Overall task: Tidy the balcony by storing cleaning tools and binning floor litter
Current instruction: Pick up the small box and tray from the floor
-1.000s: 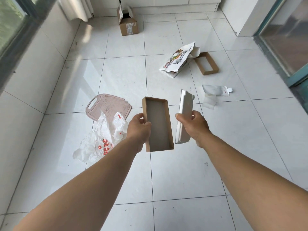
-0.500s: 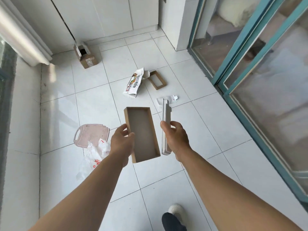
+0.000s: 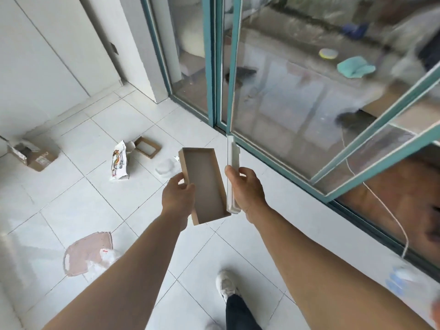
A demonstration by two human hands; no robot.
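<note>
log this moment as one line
left hand grips brown box tray | right hand grips white lid | litter on floor: printed bag, small frame box

The box (image 3: 206, 185) is brown, the tray (image 3: 232, 173) white, the floor (image 3: 142, 229) white tiles, the door frame (image 3: 212, 60) teal, and the board (image 3: 87, 253) at 8 o'clock pink.

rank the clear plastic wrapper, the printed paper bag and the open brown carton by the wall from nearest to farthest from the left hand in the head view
1. Clear plastic wrapper: on the floor just beyond the left hand, slightly to its left.
2. Printed paper bag: farther left, beside a small flat brown tray.
3. Open brown carton: far left, against the wall.
</note>
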